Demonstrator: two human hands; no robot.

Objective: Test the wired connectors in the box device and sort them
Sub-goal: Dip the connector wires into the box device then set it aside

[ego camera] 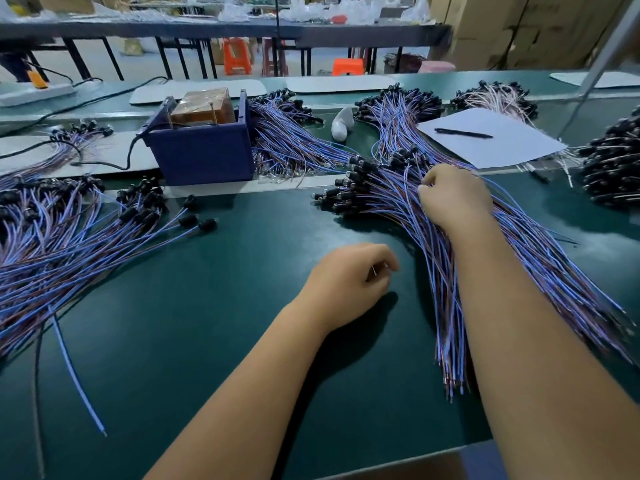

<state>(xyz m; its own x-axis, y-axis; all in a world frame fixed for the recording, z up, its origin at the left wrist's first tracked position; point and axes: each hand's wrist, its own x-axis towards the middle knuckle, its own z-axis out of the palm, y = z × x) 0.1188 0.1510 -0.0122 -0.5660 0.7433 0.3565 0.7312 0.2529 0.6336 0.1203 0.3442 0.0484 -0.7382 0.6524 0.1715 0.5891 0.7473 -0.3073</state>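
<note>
Right hand [453,197] fingers pinch wires [408,202] in the pile (right side); left hand [349,282] rests curled, fingers together, on the worktop [225,306].

My bare right hand [453,195] reaches forward with the forearm stretched out, knuckles up and fingers curled down, fingertips pinched together at the far left side of the hand. My bare left hand [349,282] sits nearer, loosely fisted, thumb against the curled index finger, forearm angled in from below.
</note>
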